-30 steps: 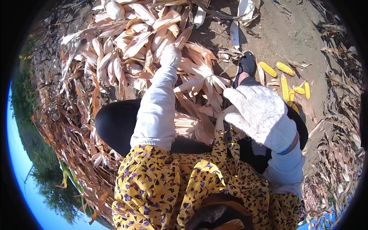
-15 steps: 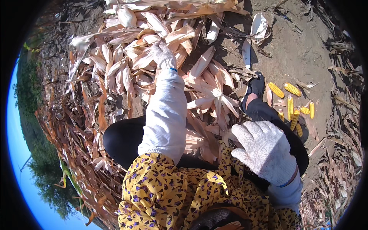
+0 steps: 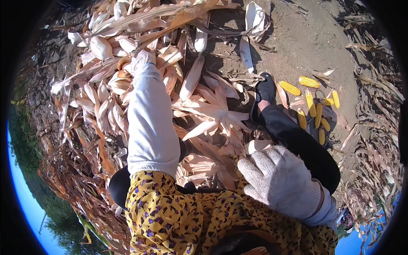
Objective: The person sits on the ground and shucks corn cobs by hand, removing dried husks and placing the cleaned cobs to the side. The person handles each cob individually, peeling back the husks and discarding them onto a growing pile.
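Observation:
My left hand (image 3: 142,60), in a whitish knit glove, reaches far into the heap of corn ears in pale dry husks (image 3: 120,81). Its fingers are mostly hidden among the husks, so whether they grip an ear cannot be made out. Close to my body, above my right thigh, is my gloved right hand (image 3: 282,180). Its fingers are curled with the palm turned down, and whatever they may hold is hidden beneath. A pale husk piece (image 3: 259,145) shows just beyond its knuckles. Peeled-open husks (image 3: 219,112) lie between my legs.
Several bare yellow cobs (image 3: 309,103) lie on the soil to the right, past my dark shoe (image 3: 265,89). Long dry leaves (image 3: 170,21) cross the far side of the heap. Dry stalks and leaves (image 3: 76,178) cover the ground at left, and more lie at far right.
My left hand has reached farther left and away, deeper into the heap. The view has shifted, so the cobs and husks sit more to the left. My right hand stays near my thigh.

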Demonstrator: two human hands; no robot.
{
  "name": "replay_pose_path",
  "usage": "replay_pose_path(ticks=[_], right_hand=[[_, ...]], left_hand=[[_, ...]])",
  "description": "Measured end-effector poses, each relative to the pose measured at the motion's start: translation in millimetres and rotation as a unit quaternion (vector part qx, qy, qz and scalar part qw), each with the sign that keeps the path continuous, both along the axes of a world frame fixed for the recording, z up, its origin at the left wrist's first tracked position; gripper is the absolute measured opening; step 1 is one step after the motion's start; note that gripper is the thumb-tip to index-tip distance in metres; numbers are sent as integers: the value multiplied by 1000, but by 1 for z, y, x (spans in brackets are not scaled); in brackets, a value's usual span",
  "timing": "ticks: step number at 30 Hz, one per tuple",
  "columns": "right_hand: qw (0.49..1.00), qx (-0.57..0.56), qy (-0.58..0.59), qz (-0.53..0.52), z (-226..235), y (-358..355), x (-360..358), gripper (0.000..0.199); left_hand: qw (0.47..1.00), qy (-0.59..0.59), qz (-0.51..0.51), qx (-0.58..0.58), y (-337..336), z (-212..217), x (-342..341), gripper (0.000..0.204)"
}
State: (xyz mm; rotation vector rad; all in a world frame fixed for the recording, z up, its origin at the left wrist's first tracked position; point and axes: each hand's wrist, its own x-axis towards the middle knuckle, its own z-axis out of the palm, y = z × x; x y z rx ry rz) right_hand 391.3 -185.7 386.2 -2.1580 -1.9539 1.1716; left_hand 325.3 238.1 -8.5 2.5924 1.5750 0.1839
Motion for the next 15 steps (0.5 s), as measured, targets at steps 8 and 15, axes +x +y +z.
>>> replay_pose_path(ticks=[8,15], right_hand=[[999,34,-11,-6,-6,-31,-3,51],[937,286,-190,-69,-57,-71,13,41]], left_hand=[[958,-280,33,-45,-21,50,-21,24],[510,-642,205,-534,-155,149,-32,22]])
